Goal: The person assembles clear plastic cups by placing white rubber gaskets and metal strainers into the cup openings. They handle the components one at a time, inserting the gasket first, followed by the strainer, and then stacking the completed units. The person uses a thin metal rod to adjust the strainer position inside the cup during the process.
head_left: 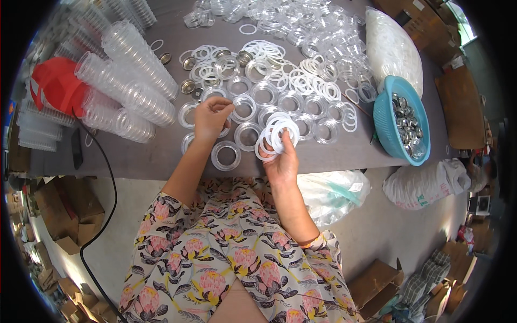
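My right hand point(281, 160) holds a fanned bunch of flat white rings point(276, 137) just above the near edge of the grey table point(134, 159). My left hand point(211, 119) rests palm down on the table, fingertips curled over a clear plastic ring lid point(243, 107). Several more clear ring lids point(226, 156) lie in rows around both hands. Loose white rings point(309, 81) and small metal caps point(188, 86) are scattered farther back.
Stacks of clear round containers point(126, 81) lie on the table's left beside a red cap point(56, 86). A blue colander point(390, 126) with metal caps sits at right. A bag of white rings point(393, 48) lies behind it. Cardboard boxes point(64, 210) and bags point(425, 185) stand on the floor.
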The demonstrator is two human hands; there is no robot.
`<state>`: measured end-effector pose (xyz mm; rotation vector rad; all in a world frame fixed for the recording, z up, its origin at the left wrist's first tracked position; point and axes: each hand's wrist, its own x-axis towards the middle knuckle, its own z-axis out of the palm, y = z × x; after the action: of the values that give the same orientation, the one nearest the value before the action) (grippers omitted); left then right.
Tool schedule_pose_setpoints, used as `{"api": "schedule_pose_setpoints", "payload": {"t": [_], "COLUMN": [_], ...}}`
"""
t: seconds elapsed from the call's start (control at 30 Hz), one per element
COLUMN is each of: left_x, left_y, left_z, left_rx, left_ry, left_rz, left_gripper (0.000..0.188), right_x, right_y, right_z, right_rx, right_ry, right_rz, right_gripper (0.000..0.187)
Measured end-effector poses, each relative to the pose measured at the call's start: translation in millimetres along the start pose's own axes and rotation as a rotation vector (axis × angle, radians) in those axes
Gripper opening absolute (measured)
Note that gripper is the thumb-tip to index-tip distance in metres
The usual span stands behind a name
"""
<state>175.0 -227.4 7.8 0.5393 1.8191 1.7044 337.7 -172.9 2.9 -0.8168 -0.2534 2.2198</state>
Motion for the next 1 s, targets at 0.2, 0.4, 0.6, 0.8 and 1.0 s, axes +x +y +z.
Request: {"api": "schedule_pose_setpoints", "payload": {"t": [0.2,0.4,0.6,0.8,1.0], "left_x": [10,1,-37,-26,-49], "left_y": [-9,4,28,14,28], "left_z": [0,6,35,27,42], "left_rx": [0.521,0.802,0.276,-0.018,0.568], "left_ry": [0.043,0.084,-0.267,-0.383,-0.227], "left_rz": [0.295,0.462,0.346,0.043,0.515], "left_gripper": [0.011,0.016,0.015,0.023,0.02], "right_x": [2,2,2,-2,3], "right_y": [0,2,7,7,8], "right_z": [0,0,-2,-3,-12], "right_rx": [-0.003,-0.034,-0.087,-0.109,-0.161], "right_ry": [0.0,0.0,-0.035,-0.04,-0.069], "right_rz": [0.011,-0.022,-0.057,-0.047,-0.027], "right_gripper": [0.022,0.023,0.024,0.025,0.027]}}
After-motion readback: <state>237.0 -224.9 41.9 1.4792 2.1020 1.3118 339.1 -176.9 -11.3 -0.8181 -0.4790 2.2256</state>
